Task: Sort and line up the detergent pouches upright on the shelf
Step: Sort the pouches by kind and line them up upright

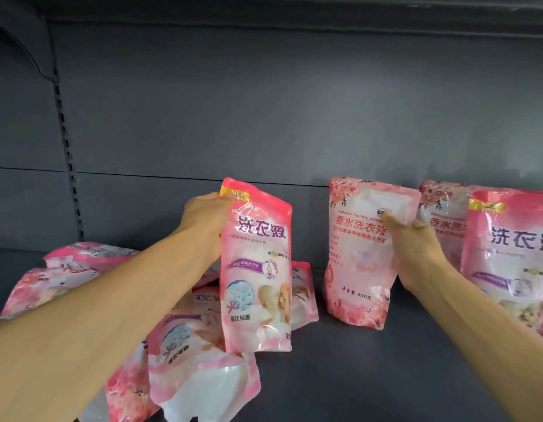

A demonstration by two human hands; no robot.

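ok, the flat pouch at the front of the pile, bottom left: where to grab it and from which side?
Likely its near gusset end, from the front. The pouch lies flat, base toward the camera, its top tucked under the held pouch in the left hand. The near end is the only free edge; its far end is covered. Pinch across the white base and pull it forward before standing it up.

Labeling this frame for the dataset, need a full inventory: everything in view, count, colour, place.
Pink plastic detergent pouch with purple lettering: 1, held upright, centre-left.
Pale pink floral pouch with red lettering: 1, upright, centre-right.
Upright pink pouches at right: at least 2, one partly hidden.
Fallen pink pouches: several, heaped at left; exact count unclear.
Dark grey metal shelf: 1, under all pouches.
Left hand: grips the purple-lettered pouch's upper edge.
Right hand: holds the floral pouch's right side.
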